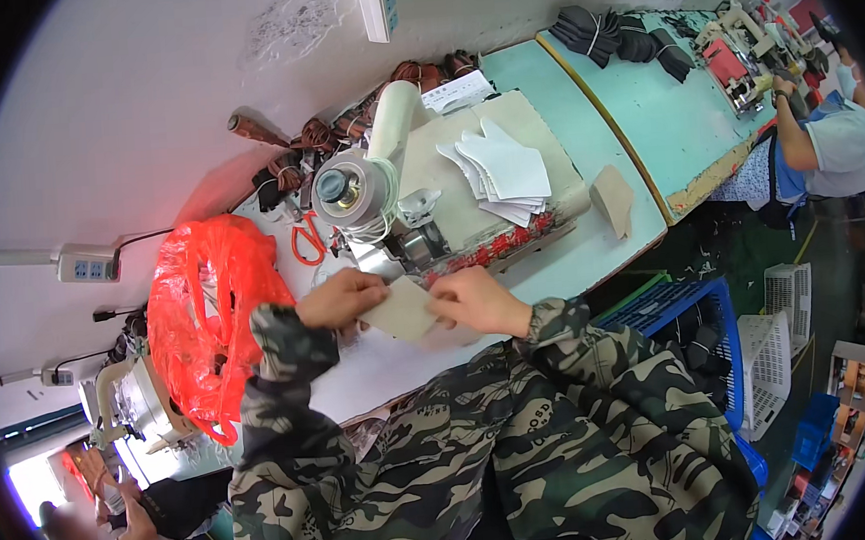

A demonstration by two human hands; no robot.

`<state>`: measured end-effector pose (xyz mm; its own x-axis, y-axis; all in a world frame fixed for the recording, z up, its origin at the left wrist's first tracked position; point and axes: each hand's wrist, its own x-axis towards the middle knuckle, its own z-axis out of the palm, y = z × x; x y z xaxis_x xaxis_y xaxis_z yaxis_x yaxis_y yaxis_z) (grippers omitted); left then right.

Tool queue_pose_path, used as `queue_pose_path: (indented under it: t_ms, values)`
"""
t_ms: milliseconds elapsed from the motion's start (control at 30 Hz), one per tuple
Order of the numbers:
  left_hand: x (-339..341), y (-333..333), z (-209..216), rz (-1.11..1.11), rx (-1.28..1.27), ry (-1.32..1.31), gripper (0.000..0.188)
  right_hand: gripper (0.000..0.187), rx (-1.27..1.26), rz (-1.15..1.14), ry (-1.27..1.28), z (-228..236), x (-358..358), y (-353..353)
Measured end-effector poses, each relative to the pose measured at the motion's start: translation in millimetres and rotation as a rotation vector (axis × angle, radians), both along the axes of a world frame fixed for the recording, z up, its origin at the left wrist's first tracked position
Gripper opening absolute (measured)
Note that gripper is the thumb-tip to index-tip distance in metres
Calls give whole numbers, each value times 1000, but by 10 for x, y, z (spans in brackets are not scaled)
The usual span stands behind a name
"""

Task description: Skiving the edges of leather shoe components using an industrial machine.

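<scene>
Between my two hands is a flat beige cut piece [402, 310], held in front of a bench machine [355, 193] with a grey round head. My left hand [342, 298] pinches its left edge between thumb and fingers. My right hand [480, 302] has its fingers closed at the right edge. A fanned stack of white cut pieces [508, 169] lies on the machine's flat top, beyond my right hand. Another beige piece [612, 201] rests on the table farther right. Orange-red scissors [307, 241] lie left of the machine, their blades hard to make out.
A bulging red plastic bag [169, 308] stands on the left. Bundled brown and dark pieces [318, 136] line the wall. At the right are a blue basket [729, 350] and white baskets [764, 372]. Co-workers sit at far right [840, 146] and lower left [135, 532].
</scene>
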<state>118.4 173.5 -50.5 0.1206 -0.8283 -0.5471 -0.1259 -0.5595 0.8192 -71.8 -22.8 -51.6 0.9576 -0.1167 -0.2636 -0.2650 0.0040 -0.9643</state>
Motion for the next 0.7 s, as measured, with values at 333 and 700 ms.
queue_pose_path:
  t_ms: [333, 700]
  values:
    - [-35, -612, 354, 183, 5, -212, 21, 24, -1003, 215, -187, 88, 531, -572]
    - [-1607, -247, -1245, -113, -23, -983, 34, 20, -1132, -72, -467, 309, 13, -852]
